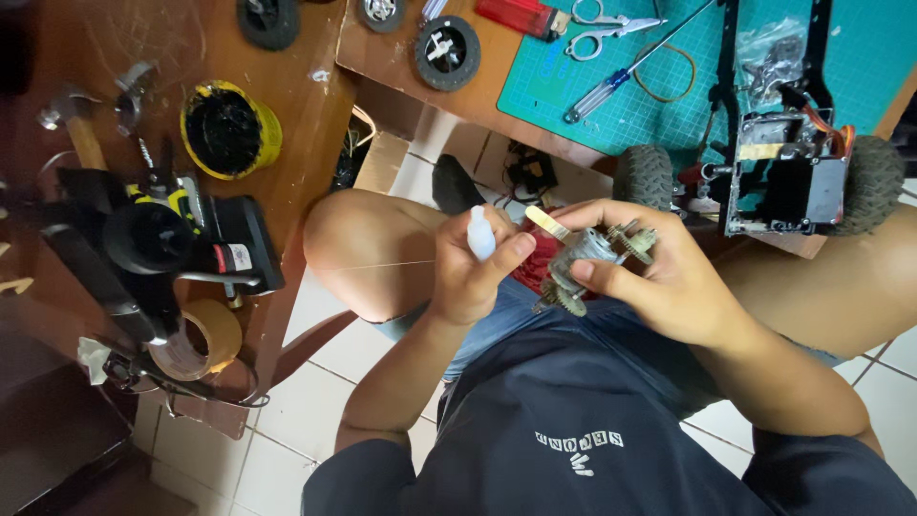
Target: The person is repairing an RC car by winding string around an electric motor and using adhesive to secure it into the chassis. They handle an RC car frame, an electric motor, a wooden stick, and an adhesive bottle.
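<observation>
My left hand (470, 272) is closed around a small white squeeze bottle (480, 234), its tip pointing up toward the table edge. My right hand (659, 277) grips a small grey metal motor and gear assembly (587, 263) with toothed gears at both ends. A flat wooden stick (546, 223) pokes out between the two hands, just above the gear assembly. Both hands hover over my lap, close together, above my bare knees and blue shorts.
A model car chassis (778, 162) with knobby tyres rests on a green cutting mat (669, 67) with scissors (602, 29), a screwdriver (597, 94) and a red lighter (516, 14). Left, a brown table holds a yellow-rimmed tub (229, 129), tape roll (205, 339), hammer (72, 119) and black tool.
</observation>
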